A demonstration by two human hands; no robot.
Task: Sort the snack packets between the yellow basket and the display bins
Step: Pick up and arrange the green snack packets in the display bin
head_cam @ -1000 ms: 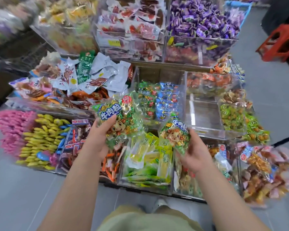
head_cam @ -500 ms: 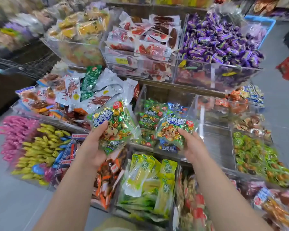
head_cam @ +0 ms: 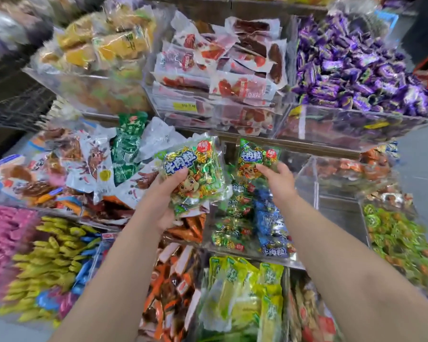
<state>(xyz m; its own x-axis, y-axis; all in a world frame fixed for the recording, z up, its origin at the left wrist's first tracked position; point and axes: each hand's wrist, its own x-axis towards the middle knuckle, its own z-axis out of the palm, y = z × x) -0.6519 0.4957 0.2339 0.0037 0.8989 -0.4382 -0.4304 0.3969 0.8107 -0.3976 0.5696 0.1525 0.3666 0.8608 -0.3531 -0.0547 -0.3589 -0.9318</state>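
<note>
Snack packet [head_cam: 195, 174] clasped in left grip [head_cam: 163, 201], thumb on top, second packet [head_cam: 255, 156] seemingly pinched by right grip [head_cam: 279, 178]

In left hand [head_cam: 163, 201] sat left packet [head_cam: 195, 178], just left of right packet [head_cam: 257, 159] in right hand [head_cam: 279, 178]. Under right hand lay bin [head_cam: 277, 260] of packets; behind it, sweets bin [head_cam: 344, 124]; left of left hand, pouch heap [head_cam: 84, 164].

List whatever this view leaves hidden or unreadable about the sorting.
Head view only:
- Yellow basket: out of frame.
- Left hand fingers: behind the green packet it grips.
- Small packet in the right hand: lower part covered by that hand.
- Price label: too small and blurred to read.
- Pink snacks: blurred, cut by the left edge.
</note>
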